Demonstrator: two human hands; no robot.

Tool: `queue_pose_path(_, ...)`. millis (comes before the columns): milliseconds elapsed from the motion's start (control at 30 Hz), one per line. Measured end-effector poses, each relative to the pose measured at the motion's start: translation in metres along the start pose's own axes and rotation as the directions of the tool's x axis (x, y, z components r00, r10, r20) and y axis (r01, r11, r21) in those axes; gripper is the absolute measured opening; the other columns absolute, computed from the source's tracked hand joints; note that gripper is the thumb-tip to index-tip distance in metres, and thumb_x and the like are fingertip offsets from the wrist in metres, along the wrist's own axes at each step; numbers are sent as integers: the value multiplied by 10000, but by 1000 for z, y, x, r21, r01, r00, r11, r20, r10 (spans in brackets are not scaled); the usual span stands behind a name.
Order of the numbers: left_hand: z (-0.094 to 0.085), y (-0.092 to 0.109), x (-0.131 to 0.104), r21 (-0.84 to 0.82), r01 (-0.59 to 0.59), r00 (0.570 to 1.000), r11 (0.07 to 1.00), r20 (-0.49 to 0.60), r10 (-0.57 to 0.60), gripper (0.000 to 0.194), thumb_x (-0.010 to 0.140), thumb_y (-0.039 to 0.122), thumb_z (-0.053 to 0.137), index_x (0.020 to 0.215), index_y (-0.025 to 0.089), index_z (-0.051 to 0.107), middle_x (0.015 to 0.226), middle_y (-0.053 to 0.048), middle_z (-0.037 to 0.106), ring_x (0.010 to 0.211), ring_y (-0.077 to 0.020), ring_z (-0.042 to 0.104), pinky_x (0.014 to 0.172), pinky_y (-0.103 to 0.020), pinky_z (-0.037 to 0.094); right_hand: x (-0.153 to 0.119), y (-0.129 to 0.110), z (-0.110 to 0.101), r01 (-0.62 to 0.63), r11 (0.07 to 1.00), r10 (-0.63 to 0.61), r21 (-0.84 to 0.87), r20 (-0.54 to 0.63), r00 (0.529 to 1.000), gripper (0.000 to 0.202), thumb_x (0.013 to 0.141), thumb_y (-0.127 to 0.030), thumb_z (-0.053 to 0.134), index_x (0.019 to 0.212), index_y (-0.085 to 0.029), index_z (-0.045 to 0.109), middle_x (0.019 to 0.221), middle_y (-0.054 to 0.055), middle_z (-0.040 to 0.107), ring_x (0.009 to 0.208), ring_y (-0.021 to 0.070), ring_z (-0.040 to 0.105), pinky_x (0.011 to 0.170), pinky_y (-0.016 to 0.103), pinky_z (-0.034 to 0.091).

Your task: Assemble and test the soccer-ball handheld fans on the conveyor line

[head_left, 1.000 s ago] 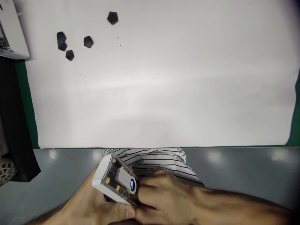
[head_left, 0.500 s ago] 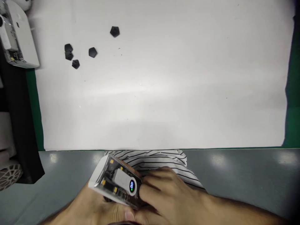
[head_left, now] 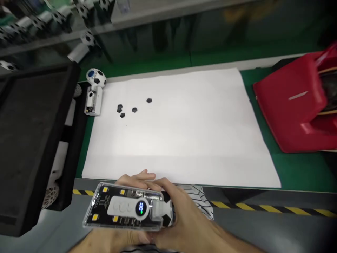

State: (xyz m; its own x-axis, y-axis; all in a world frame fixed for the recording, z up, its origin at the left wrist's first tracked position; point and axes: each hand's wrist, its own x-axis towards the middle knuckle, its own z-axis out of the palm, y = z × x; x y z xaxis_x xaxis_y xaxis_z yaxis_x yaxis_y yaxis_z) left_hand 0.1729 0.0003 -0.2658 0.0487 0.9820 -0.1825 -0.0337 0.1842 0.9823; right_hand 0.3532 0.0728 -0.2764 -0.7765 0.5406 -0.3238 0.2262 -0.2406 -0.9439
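The right hand (head_left: 186, 214) wraps round the football-patterned end (head_left: 166, 213) of the clear-faced device (head_left: 123, 206), hiding much of that end. Most of the left hand (head_left: 116, 239) is hidden beneath the device, with its thumb along the near side; it holds the body from below. The wrists and forearms run out of the picture at the near edge. The small display (head_left: 141, 207) is lit, but its characters are hard to read. At far left, rows of football-patterned pieces (head_left: 59, 17) are blurred and cut off, so I cannot count them. The black rack (head_left: 28, 116) on the left and the red bin (head_left: 286, 105) on the right are both cut off.

Five black pentagons (head_left: 134, 110) lie on the left far part of the white sheet (head_left: 197, 140), two of them touching. Four yellow squares show on the device, and one similar unit (head_left: 97, 100) stands left of the sheet.

The device sits at the sheet's near edge, its long axis running left to right, football-patterned end pointing right, display face up.
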Motion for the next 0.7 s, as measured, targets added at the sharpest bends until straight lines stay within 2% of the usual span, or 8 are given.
queue_pose_path(167, -18, 39, -6, -17, 105, 989, 994, 105, -102, 584, 757, 353, 811, 1278, 345, 548, 1321, -41, 597, 1360, -314, 456, 1125, -462, 417, -13, -46, -31, -60, 848, 47, -526, -39, 998, 295, 677, -211, 655, 955, -245, 559, 888, 0, 619, 766, 194, 592, 634, 293, 418)
queue_pose_path(267, -33, 61, -13, -165, 162, 971, 973, 204, -127, 743, 750, 584, 744, 1382, 298, 477, 1243, -103, 613, 1009, -299, 671, 871, -415, 566, -17, -81, -46, 23, 593, -117, -805, -57, 991, 242, 656, -168, 610, 868, -246, 523, 781, -8, 549, 611, 171, 498, 525, 288, 283)
queue_pose_path(333, -39, 74, -15, -88, 238, 957, 967, 190, -218, 613, 792, 605, 687, 1275, 255, 545, 1034, -76, 657, 817, -230, 671, 734, -335, 558, -14, -103, -52, 125, 350, -280, -929, 24, 960, 286, 636, -132, 624, 874, -252, 524, 767, 0, 525, 560, 174, 437, 506, 299, 198)
queue_pose_path(433, -32, 89, -12, 290, 295, 949, 910, 20, -313, 439, 792, 472, 744, 1134, 247, 585, 953, -30, 658, 899, -218, 636, 790, -289, 517, -3, -133, -48, 314, 25, -461, -949, 267, 846, 373, 631, -33, 628, 928, -245, 551, 824, 29, 540, 646, 216, 465, 537, 323, 246)
queue_pose_path(500, -19, 96, -6, 436, 269, 963, 859, -122, -239, 561, 727, 444, 800, 1203, 254, 572, 1130, -50, 656, 1072, -272, 607, 896, -333, 508, 7, -154, -37, 445, -96, -512, -891, 427, 745, 366, 659, -2, 613, 949, -220, 564, 882, 47, 556, 761, 242, 498, 600, 350, 333)
queue_pose_path(567, -6, 100, -1, 405, 225, 955, 886, -273, -118, 602, 696, 446, 807, 1214, 226, 591, 1231, -75, 643, 1156, -324, 587, 912, -373, 523, 15, -174, -25, 540, -182, -539, -822, 543, 644, 366, 711, -15, 610, 1028, -194, 573, 945, 55, 564, 846, 249, 507, 659, 368, 382)
queue_pose_path(633, 1, 98, 1, 313, 130, 902, 941, -432, 19, 519, 713, 463, 776, 1143, 209, 637, 1170, -76, 686, 1082, -333, 637, 829, -378, 564, 19, -190, -18, 575, -238, -566, -783, 593, 572, 493, 764, -12, 594, 1220, -188, 531, 1015, 50, 570, 879, 237, 520, 687, 362, 408)
queue_pose_path(700, -4, 92, 0, 284, 29, 774, 958, -613, 158, 416, 715, 485, 769, 1041, 241, 678, 1034, -47, 736, 950, -313, 687, 747, -369, 587, 24, -202, -23, 582, -235, -612, -779, 584, 534, 624, 801, 2, 563, 1372, -218, 442, 1119, 53, 576, 942, 219, 546, 745, 343, 435)
